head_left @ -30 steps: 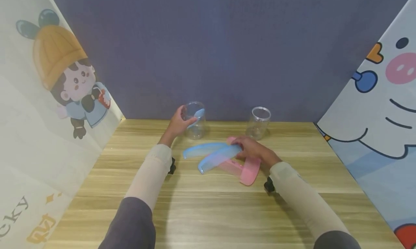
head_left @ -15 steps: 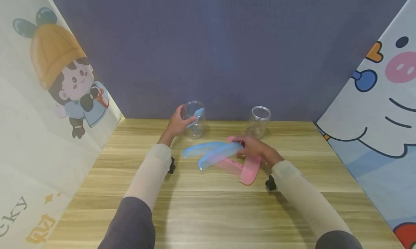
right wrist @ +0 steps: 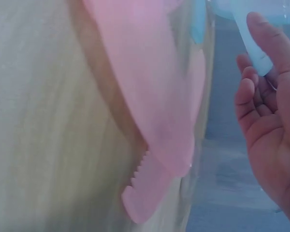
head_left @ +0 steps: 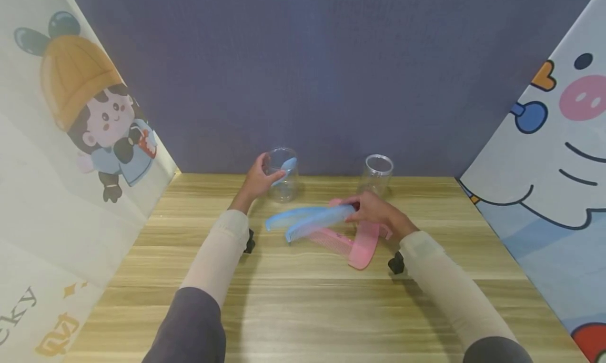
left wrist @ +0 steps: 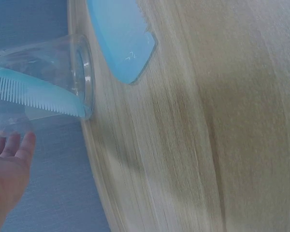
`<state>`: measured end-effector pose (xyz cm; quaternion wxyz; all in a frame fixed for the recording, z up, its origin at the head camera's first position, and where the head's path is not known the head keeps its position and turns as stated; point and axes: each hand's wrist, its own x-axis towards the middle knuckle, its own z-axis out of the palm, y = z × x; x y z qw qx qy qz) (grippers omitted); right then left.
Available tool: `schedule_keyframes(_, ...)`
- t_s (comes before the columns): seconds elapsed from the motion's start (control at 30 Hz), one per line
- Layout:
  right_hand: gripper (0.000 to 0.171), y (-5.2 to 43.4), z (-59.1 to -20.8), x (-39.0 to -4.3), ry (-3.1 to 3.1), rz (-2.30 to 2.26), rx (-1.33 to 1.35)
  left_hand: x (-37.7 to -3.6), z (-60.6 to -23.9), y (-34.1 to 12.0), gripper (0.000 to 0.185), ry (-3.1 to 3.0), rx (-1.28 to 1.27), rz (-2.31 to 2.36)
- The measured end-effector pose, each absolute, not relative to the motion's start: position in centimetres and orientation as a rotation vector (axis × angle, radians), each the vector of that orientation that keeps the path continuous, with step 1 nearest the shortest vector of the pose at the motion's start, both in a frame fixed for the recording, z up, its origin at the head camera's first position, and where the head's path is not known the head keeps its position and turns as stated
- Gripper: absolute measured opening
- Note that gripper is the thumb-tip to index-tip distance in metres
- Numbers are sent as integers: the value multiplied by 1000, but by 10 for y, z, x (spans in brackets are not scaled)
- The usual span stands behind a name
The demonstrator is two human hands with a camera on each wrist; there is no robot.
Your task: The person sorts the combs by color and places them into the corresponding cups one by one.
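My left hand (head_left: 269, 175) grips a clear jar (head_left: 284, 180) at the back of the wooden table (head_left: 303, 310); a blue comb (head_left: 286, 165) stands inside it. The left wrist view shows that jar (left wrist: 63, 72), its comb (left wrist: 34, 94) and my fingertips (left wrist: 12, 154) beside it. My right hand (head_left: 355, 208) pinches the end of a second blue comb (head_left: 314, 222), which is raised off the table. A third blue comb (head_left: 284, 219) lies under it. Two pink combs (head_left: 364, 244) lie crossed below my right hand; one pink comb (right wrist: 145, 96) fills the right wrist view beside my palm (right wrist: 270, 135).
A second clear jar (head_left: 376, 177) stands empty at the back, just behind my right hand. Cartoon-printed panels (head_left: 71, 142) wall in the left and right sides, and a dark blue wall (head_left: 307, 63) closes the back.
My right hand has lifted the blue comb's end slightly and drawn it up and to the right. The left hand and its jar have stayed put.
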<state>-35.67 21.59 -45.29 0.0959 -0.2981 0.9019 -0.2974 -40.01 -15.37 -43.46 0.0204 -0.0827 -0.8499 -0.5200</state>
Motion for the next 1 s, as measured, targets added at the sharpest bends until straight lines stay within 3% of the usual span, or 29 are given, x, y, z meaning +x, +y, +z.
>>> schedule_keyframes(0.73,48,233,-405,-368,2759,-1046,-865,-402,-436,-152,101,-2631,-259,-1626)
schedule_keyframes(1.0,48,230,-383,-374,2761,-1301,-760,-403,-437,-150,99,-2628,-246,-1632)
